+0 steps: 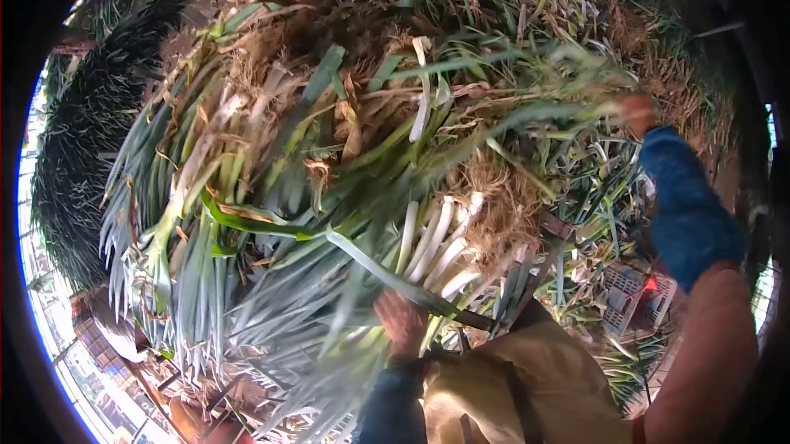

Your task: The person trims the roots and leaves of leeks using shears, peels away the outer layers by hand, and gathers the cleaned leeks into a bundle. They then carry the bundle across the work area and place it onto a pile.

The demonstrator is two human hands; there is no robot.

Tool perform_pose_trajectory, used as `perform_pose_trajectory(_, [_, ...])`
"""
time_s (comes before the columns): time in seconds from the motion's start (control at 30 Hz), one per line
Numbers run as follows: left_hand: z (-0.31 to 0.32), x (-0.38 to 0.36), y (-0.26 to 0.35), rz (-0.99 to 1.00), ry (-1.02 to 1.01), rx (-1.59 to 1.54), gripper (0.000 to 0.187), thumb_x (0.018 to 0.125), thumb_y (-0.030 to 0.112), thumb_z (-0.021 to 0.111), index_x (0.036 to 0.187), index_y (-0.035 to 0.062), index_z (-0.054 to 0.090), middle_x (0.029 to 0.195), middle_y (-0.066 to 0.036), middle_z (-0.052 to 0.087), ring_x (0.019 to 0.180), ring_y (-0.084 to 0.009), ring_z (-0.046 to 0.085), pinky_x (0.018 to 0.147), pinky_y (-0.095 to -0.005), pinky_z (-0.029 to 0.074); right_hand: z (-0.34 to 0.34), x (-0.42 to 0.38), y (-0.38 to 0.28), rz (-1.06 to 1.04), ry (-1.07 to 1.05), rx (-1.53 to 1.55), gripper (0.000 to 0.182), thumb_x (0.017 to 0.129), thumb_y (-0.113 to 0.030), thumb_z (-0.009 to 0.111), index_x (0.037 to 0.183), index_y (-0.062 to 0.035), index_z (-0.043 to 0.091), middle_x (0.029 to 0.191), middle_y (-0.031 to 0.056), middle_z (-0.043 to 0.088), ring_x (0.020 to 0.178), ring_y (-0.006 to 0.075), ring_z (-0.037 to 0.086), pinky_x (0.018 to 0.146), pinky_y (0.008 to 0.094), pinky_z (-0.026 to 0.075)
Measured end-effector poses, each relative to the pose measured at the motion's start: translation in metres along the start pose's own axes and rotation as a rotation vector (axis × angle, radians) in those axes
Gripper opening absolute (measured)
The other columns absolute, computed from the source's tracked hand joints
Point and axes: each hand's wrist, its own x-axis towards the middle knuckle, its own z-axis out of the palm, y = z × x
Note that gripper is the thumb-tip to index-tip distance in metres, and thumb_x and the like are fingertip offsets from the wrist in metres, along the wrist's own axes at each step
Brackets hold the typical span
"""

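Both hands work at a heap of long green leeks with white stems filling the middle of the frame. At lower centre, the left hand, in a dark blue sleeve, is closed around a bunch of the white stems just above a tan apron. Far off at the upper right, the right hand, wearing a blue arm cover, reaches into blurred green leaves; whether it grips anything cannot be told. Tangled brown roots sit between the hands. A white plastic crate lies at the lower right, partly hidden by the right arm. Dark leafy rows line the left edge.
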Motion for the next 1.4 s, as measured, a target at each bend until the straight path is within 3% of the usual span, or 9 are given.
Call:
perform_pose_trajectory(0.1, [0.005,-0.007,0.009,0.064,0.084,0.063,0.058,0.070,0.028,0.053,0.113,-0.0075,0.037,0.108,-0.024,0.040,0.100,-0.0389,0.038,0.089,-0.0490,0.028,-0.029,0.004,0.048,0.088,0.011,-0.483,0.044,0.074,-0.008,0.055,0.117,-0.0034,0.049,0.109,0.0163,0.053,0.100,0.0329,0.051,0.085,0.0427,0.041])
perform_pose_trajectory(0.2, [-0.002,-0.018,0.020,0.167,0.268,0.129,0.043,0.068,0.021,0.054,0.100,-0.0054,0.042,0.093,-0.019,0.044,0.085,-0.0329,0.042,0.079,-0.0436,0.033,0.020,0.017,-0.083,-0.423,0.336,-0.335,0.065,0.055,-0.005,0.068,0.117,-0.0039,0.048,0.107,0.0145,0.051,0.099,0.0311,0.050,0.083,0.0421,0.040])
perform_pose_trajectory(0.33, [0.019,-0.031,0.027,0.042,0.163,0.081,0.055,0.071,0.034,0.062,0.108,-0.0014,0.042,0.108,-0.021,0.044,0.091,-0.0346,0.045,0.077,-0.0451,0.036,0.088,-0.004,-0.275,-0.666,0.048,0.218,0.070,0.057,-0.016,0.072,0.120,-0.0049,0.045,0.122,0.0167,0.043,0.109,0.0298,0.045,0.087,0.0414,0.038])
perform_pose_trajectory(0.5, [0.021,-0.052,0.021,0.111,0.232,0.059,0.072,0.067,0.042,0.066,0.122,0.0068,0.038,0.117,-0.019,0.041,0.102,-0.0356,0.041,0.082,-0.0495,0.033,0.187,-0.061,-0.361,-0.772,-0.234,-0.221,0.048,0.081,-0.019,0.048,0.126,-0.0067,0.038,0.138,0.0151,0.026,0.110,0.0324,0.042,0.089,0.0404,0.041])
perform_pose_trajectory(0.8, [-0.014,-0.105,-0.027,-0.066,0.002,0.176,0.074,0.068,0.039,0.065,0.130,0.0130,0.035,0.123,-0.016,0.040,0.111,-0.0357,0.038,0.093,-0.0585,0.024,0.194,-0.073,-0.336,-0.699,-0.108,-0.124,0.039,0.076,-0.012,0.049,0.113,-0.0007,0.047,0.064,0.0091,0.055,0.059,0.0222,0.055,0.055,0.0349,0.043])
perform_pose_trajectory(0.93, [-0.043,-0.098,-0.051,-0.046,-0.050,0.101,0.066,0.068,0.034,0.066,0.122,0.0058,0.041,0.110,-0.017,0.047,0.102,-0.0328,0.043,0.086,-0.0505,0.032,0.240,-0.055,-0.332,-0.870,-0.075,-0.240,0.013,0.074,-0.013,0.052,0.079,-0.0042,0.060,0.061,0.0081,0.055,0.055,0.0212,0.056,0.051,0.0361,0.044])
perform_pose_trajectory(1.07, [-0.024,-0.093,-0.060,0.093,-0.003,0.088,0.035,0.072,0.021,0.059,0.102,0.0029,0.050,0.091,-0.013,0.052,0.086,-0.0300,0.049,0.074,-0.0418,0.039,0.151,-0.009,-0.255,-0.714,-0.017,0.004,0.006,0.071,-0.005,0.057,0.066,-0.0064,0.058,0.061,0.0076,0.056,0.058,0.0218,0.055,0.055,0.0342,0.048])
perform_pose_trajectory(1.23, [-0.011,-0.103,-0.046,0.028,0.121,0.116,0.014,0.075,0.012,0.048,0.088,0.0054,0.051,0.086,-0.010,0.051,0.082,-0.0274,0.050,0.069,-0.0386,0.040,-0.054,0.043,-0.031,0.255,0.247,-0.833,0.052,0.071,-0.007,0.063,0.120,-0.0045,0.044,0.106,0.0137,0.051,0.077,0.0248,0.058,0.063,0.0356,0.049])
perform_pose_trajectory(1.4, [0.005,-0.111,-0.038,0.094,0.300,0.099,0.021,0.072,0.010,0.049,0.092,0.0051,0.054,0.085,-0.011,0.048,0.076,-0.0263,0.048,0.064,-0.0372,0.040,0.008,-0.034,-0.219,-0.463,0.127,-0.105,0.081,0.059,-0.005,0.071,0.130,-0.0013,0.033,0.126,0.0171,0.041,0.117,0.0333,0.039,0.100,0.0371,0.031])
